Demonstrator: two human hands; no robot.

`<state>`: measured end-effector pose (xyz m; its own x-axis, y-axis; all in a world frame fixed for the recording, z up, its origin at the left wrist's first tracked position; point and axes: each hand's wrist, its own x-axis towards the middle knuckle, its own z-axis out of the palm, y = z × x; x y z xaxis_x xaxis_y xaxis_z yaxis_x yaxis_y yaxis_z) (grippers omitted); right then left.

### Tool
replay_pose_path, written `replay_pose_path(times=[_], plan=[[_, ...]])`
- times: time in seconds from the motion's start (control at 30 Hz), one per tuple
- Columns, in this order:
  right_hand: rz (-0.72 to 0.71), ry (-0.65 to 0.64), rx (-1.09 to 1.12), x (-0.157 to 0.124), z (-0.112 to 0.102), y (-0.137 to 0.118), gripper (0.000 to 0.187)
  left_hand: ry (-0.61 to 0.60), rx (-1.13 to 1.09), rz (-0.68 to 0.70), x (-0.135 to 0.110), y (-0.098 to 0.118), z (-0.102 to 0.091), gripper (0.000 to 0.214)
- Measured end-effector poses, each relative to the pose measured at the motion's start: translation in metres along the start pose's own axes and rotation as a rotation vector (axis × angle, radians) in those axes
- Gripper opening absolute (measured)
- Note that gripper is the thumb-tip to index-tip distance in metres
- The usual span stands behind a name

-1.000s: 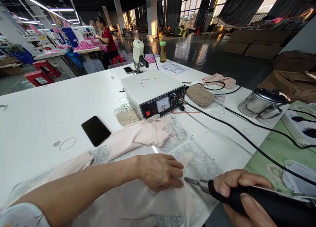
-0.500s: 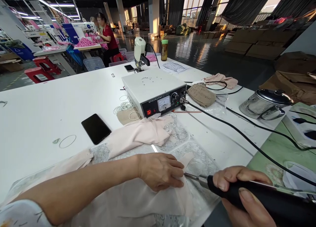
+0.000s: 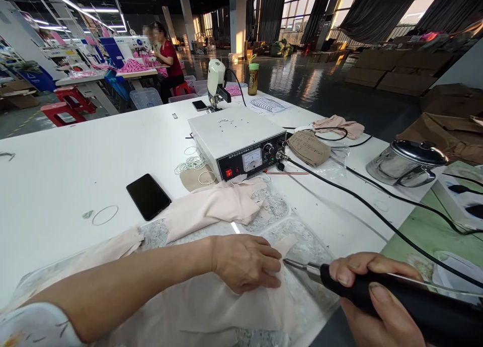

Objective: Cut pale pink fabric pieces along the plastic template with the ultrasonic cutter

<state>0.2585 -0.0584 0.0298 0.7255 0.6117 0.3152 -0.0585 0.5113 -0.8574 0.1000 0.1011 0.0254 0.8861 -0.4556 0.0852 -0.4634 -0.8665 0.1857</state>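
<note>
One black handheld tool [image 3: 441, 311], its metal tip over the pale fabric [image 3: 211, 306], just beside the left hand [image 3: 245, 264]; I can't confirm tip contact. Right hand [image 3: 390, 309]: fingers and thumb closed round the tool. Left hand: palm down on the fabric, fingers slightly bent; I can't tell if they pinch any. Beyond it I count one bunched pink piece [image 3: 211, 203], one control box [image 3: 241, 135] with one red switch [image 3: 228, 172], two phones: near phone [image 3: 148, 197], far phone [image 3: 199, 105]. Right: one lidded metal mug [image 3: 400, 164]. Far edge: one bottle [image 3: 253, 81]. Background: one person in red [image 3: 170, 57].
</note>
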Motion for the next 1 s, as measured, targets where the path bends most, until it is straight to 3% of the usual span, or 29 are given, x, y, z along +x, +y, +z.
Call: replay_pose_path(times=[0.33,0.47,0.57,0.63,0.77,0.87,1.0], plan=[[-0.017,-0.043,-0.041,0.005,0.0,0.004,0.007,0.042,-0.004,0.005,-0.002,0.0,0.003,0.021],[0.008,0.014,-0.003,0.005,-0.003,0.004,0.007,0.083,-0.079,-0.062,-0.006,0.004,0.001,0.022],[0.024,0.13,0.052,0.004,-0.008,0.004,0.008,0.167,-0.131,-0.214,-0.015,0.012,-0.008,0.024],[0.025,0.199,0.079,0.003,-0.012,0.003,0.009,0.189,-0.149,-0.413,-0.022,0.02,-0.016,0.024],[0.07,0.273,0.093,0.001,-0.019,0.0,0.01,0.069,-0.17,-0.827,-0.031,0.04,-0.026,0.016],[0.101,0.261,0.06,-0.002,-0.023,-0.004,0.012,0.013,-0.158,-0.947,-0.034,0.053,-0.025,0.008],[0.123,0.23,-0.047,-0.012,-0.033,-0.004,0.01,-0.056,-0.161,-1.027,-0.032,0.062,-0.021,0.02]])
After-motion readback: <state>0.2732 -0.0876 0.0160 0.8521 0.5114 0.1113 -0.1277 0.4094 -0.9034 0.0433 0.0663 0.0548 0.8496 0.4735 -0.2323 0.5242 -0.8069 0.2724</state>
